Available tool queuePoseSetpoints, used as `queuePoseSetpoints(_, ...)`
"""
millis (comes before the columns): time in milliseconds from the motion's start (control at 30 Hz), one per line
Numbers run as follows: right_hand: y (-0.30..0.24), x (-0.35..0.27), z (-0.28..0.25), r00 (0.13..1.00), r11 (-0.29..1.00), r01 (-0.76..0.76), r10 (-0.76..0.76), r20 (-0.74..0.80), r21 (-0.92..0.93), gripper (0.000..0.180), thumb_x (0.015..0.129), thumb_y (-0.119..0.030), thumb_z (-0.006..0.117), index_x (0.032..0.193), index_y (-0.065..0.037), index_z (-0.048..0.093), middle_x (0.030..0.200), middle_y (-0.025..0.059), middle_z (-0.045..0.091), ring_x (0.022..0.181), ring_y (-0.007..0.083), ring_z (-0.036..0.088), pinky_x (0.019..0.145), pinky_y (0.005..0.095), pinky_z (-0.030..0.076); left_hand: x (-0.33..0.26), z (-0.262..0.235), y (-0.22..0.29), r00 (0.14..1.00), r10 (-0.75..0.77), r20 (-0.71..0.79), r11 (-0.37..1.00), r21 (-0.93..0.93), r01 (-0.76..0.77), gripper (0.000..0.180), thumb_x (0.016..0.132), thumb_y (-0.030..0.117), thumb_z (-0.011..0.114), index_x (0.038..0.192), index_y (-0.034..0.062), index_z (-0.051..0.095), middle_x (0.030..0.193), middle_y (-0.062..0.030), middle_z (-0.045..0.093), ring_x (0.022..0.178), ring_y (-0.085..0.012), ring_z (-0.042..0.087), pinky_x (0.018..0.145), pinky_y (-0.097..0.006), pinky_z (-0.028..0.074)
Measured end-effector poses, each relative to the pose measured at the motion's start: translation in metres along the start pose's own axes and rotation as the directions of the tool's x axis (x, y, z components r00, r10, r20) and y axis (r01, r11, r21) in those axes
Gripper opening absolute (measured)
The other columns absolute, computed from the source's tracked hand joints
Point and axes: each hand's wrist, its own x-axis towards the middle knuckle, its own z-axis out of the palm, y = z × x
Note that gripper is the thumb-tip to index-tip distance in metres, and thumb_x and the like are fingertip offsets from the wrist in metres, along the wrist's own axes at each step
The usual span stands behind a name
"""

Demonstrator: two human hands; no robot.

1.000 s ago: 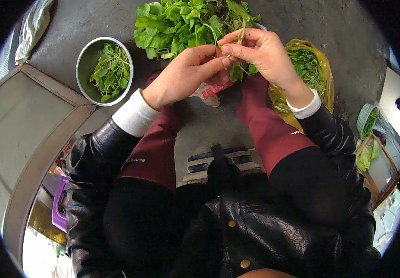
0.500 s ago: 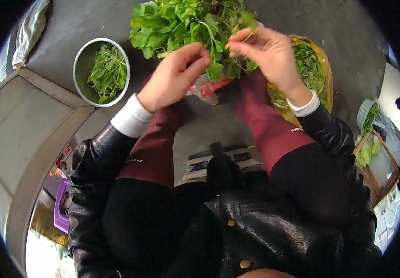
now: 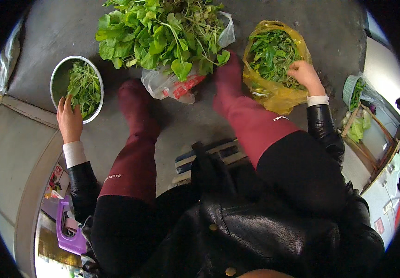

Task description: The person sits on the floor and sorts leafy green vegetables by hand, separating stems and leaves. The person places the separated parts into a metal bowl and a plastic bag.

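Observation:
My left hand (image 3: 69,121) reaches out to the left, and its spread fingers rest at the near rim of a round metal bowl (image 3: 54,76) holding picked green sprigs (image 3: 84,88). My right hand (image 3: 304,74) is out to the right. Its fingers curl down into dark greens inside a yellow plastic bag (image 3: 278,99); whether they grip any is hidden. Between the hands, at the top, a big heap of leafy greens (image 3: 158,32) lies on a clear plastic bag (image 3: 163,85). My two maroon boots (image 3: 137,120) stand just below that heap.
A low striped stool (image 3: 209,155) is under me on the grey concrete floor. A raised grey slab (image 3: 10,153) runs along the left, with a purple plastic object (image 3: 68,227) below it. At the right stand a small basket of greens (image 3: 355,90) and a wooden crate (image 3: 371,134).
Both hands were together over the leafy heap, working a stalk. They have since parted: the left moved to the metal bowl, the right to the yellow bag.

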Motion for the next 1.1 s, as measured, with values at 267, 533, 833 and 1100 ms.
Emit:
queuePoseSetpoints(267,-0.151,0.027,-0.025,0.775,0.684,0.623,-0.474,-0.418,0.379,0.023,0.091,-0.026,0.071,0.1,-0.005,0.074,0.083,0.0057,0.073,0.073,0.0135,0.068,0.068,0.0301,0.052,0.017,-0.018,0.075,0.991,0.109,-0.073,0.977,-0.177,-0.12,0.042,0.09,0.015,0.066,0.131,0.0117,0.062,0.14,-0.0169,0.055,0.128,-0.0376,0.051,0.108,-0.046,0.04)
queuePoseSetpoints(533,-0.297,0.047,-0.034,0.484,0.467,0.863,-0.661,-0.574,0.19,0.026,0.086,-0.034,0.074,0.095,-0.01,0.077,0.084,0.0089,0.073,0.078,0.0238,0.07,0.072,0.033,0.054,0.02,-0.048,0.134,0.969,0.231,-0.089,0.907,-0.341,-0.248,0.036,0.091,0.014,0.064,0.126,0.009,0.064,0.129,-0.0134,0.063,0.123,-0.0333,0.056,0.104,-0.042,0.044)
queuePoseSetpoints(833,-0.255,-0.003,-0.054,0.788,0.167,0.329,-0.591,-0.173,0.929,0.023,0.093,-0.025,0.072,0.105,-0.006,0.073,0.078,-0.0047,0.065,0.067,0.0009,0.05,0.059,0.0184,0.037,0.025,-0.086,0.194,0.961,0.242,-0.134,0.664,-0.699,-0.265,0.022,0.092,0.012,0.063,0.111,0.0049,0.07,0.105,-0.0145,0.071,0.097,-0.0308,0.068,0.085,-0.035,0.052)
queuePoseSetpoints(1100,-0.27,-0.047,-0.053,0.705,0.138,0.366,-0.686,-0.177,0.92,0.019,0.092,-0.022,0.073,0.1,-0.005,0.072,0.087,-0.0009,0.072,0.07,0.0019,0.057,0.062,0.0185,0.044,0.026,-0.085,0.255,0.889,0.393,0.236,0.299,-0.947,0.119,0.026,0.102,0.02,0.059,0.109,-0.0037,0.067,0.098,-0.0039,0.071,0.094,-0.008,0.063,0.085,-0.024,0.05)
